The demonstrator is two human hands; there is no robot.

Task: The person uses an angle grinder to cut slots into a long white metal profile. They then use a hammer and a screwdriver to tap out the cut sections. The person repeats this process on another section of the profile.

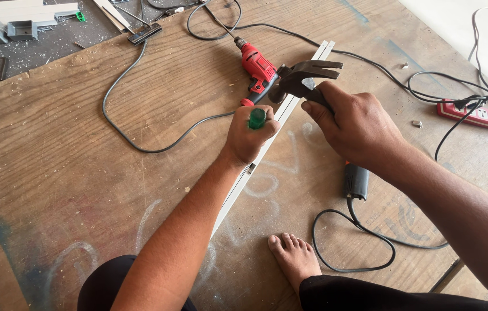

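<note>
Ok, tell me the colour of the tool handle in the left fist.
Green handle, gripped in the left hand; head view.

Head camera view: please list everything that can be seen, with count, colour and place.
Wooden board: one, brown, under everything.
White strip: one, long, lying diagonally on the board.
Electric drill: one, red, beside the strip, above the left hand.
Power strip: one, red, far right.
Cables: several, black, looping across the board.
Grey channel pieces: a few, top left.
Green-handled tool: one, upright in the left hand.
Hammer: one, dark claw head, in the right hand.
Bare foot: one, bottom centre.
Left hand; right hand.
</note>
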